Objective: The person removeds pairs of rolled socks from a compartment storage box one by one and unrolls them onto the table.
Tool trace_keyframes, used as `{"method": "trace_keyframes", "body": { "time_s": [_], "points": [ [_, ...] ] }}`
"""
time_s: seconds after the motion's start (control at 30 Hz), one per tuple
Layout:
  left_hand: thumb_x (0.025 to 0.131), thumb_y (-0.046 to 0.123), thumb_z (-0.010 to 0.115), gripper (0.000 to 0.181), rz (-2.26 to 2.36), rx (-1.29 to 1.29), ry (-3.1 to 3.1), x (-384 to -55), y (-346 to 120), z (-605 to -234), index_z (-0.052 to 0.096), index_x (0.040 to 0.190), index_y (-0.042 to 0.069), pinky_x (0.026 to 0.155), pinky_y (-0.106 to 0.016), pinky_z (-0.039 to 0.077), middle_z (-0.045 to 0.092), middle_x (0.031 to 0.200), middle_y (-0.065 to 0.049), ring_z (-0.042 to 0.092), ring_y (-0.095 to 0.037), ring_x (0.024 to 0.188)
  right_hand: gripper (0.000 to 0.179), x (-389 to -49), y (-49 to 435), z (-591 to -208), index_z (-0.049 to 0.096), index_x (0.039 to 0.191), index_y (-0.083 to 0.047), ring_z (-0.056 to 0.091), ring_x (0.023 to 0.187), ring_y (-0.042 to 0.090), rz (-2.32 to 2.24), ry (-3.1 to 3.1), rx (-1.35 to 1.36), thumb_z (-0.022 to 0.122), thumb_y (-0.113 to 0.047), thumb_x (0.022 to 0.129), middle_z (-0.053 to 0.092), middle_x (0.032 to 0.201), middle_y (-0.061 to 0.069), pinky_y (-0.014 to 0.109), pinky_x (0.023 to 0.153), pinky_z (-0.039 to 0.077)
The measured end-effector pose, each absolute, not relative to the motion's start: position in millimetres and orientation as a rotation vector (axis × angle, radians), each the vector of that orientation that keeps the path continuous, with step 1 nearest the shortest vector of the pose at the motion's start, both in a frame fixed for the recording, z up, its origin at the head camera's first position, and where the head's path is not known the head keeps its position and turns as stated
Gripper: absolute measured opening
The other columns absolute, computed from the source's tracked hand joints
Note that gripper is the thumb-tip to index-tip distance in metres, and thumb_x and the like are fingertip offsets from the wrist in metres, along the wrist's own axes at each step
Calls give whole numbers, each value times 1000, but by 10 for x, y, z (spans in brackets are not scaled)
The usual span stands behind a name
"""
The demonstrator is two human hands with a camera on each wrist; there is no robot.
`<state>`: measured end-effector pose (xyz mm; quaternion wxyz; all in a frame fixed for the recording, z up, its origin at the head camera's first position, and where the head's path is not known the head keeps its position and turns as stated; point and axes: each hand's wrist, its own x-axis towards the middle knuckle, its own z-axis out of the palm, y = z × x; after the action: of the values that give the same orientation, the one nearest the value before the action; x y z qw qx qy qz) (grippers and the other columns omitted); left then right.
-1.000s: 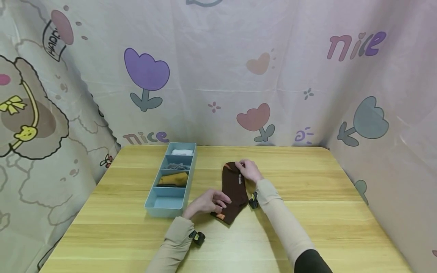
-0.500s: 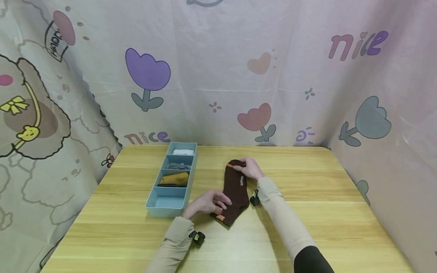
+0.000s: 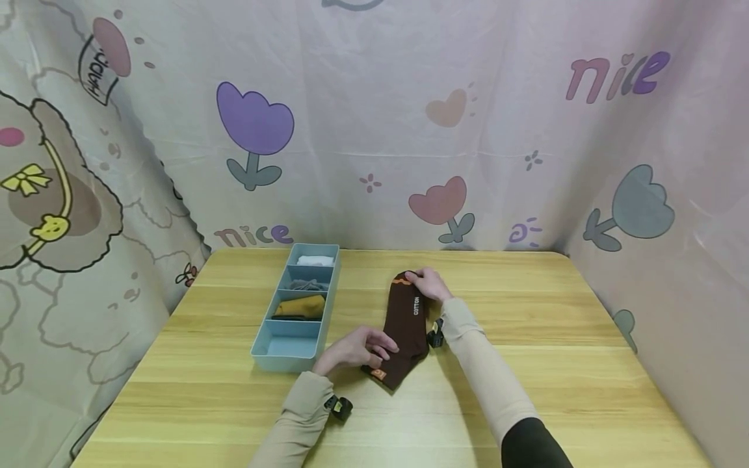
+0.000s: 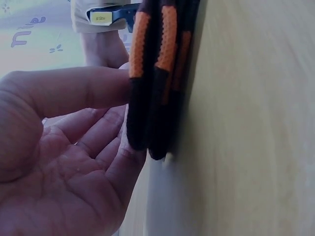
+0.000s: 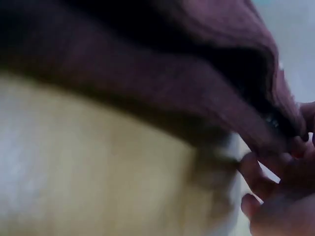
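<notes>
A pair of brown socks [image 3: 405,325] with orange patches and white "COTTON" lettering lies stacked on the table. My right hand [image 3: 430,284] pinches the far end; in the right wrist view its fingers [image 5: 253,174] grip the edge of the dark fabric, which is blurred. My left hand [image 3: 358,346] rests its fingertips on the near end, fingers loosely bent. The left wrist view shows the thumb and fingers of that hand [image 4: 74,142] against the upper face of the socks [image 4: 165,54], whose layered edges carry orange bands.
Left of the socks stands a light blue divided box [image 3: 320,348]. Its compartments hold a white item [image 3: 316,260], a grey item [image 3: 307,285] and a mustard-yellow folded item [image 3: 300,305]; the nearest compartment is bare. A patterned curtain [image 3: 363,130] hangs behind the wooden table [image 3: 556,390].
My right hand has moved slightly away from me, drawing the far end of the socks farther back and straighter. The left hand stays in place at the near end.
</notes>
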<state>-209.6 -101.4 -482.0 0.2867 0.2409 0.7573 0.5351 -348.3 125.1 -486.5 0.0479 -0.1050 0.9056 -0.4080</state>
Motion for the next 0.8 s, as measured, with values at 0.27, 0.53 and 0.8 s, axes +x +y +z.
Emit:
{"method": "trace_keyframes", "body": {
  "time_s": [0.27, 0.53, 0.8],
  "points": [
    [80, -18, 58, 41, 1422, 649, 2040, -2090, -1008, -4811, 63, 120, -13, 73, -17, 52, 67, 123, -30, 70, -18, 99, 35, -3463, 1283, -4835, 65, 75, -3, 52, 65, 11, -1675, 2469, -77, 60, -27, 101, 55, 63, -7, 24, 65, 43],
    [78, -19, 57, 42, 1430, 660, 2030, -2084, -1003, -4816, 62, 120, -15, 73, -17, 52, 67, 122, -31, 70, -17, 97, 27, -3456, 1337, -4863, 70, 112, 4, 66, 98, 32, -1404, 2717, -232, 66, -18, 97, 71, 108, 22, 37, 84, 55],
    [78, -19, 56, 43, 1440, 668, 2010, -2079, -1021, -4800, 61, 120, -16, 72, -17, 51, 66, 122, -32, 68, -11, 94, 28, -3383, 1363, -4790, 67, 117, 8, 65, 90, 25, -1669, 2661, -577, 70, 0, 90, 71, 110, 25, 22, 75, 51]
  ]
}}
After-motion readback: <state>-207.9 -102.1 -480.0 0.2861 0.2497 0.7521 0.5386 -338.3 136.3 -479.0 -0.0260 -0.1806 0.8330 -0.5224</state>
